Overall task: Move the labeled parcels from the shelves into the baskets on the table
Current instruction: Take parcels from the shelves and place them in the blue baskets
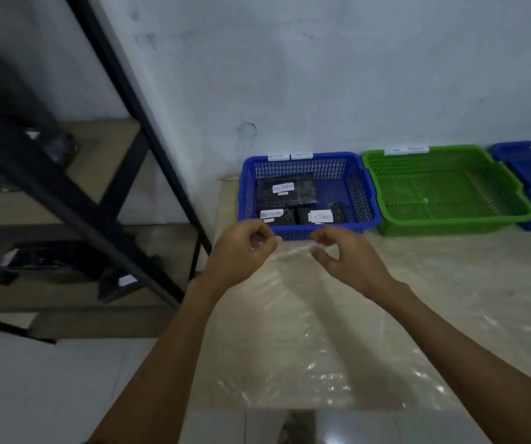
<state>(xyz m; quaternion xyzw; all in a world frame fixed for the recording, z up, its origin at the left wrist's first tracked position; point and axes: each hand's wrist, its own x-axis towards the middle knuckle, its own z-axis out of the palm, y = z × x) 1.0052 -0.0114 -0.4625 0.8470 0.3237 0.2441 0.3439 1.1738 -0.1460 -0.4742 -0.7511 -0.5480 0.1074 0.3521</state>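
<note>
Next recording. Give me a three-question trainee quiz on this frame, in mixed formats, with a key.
1. True or false: the green basket holds parcels.
2. How many black parcels lie in the blue basket nearest the shelving? A) one B) three C) five
3. What do the left hand and right hand pinch between them?
Key: 1 false; 2 B; 3 the top edge of a clear plastic bag.
</note>
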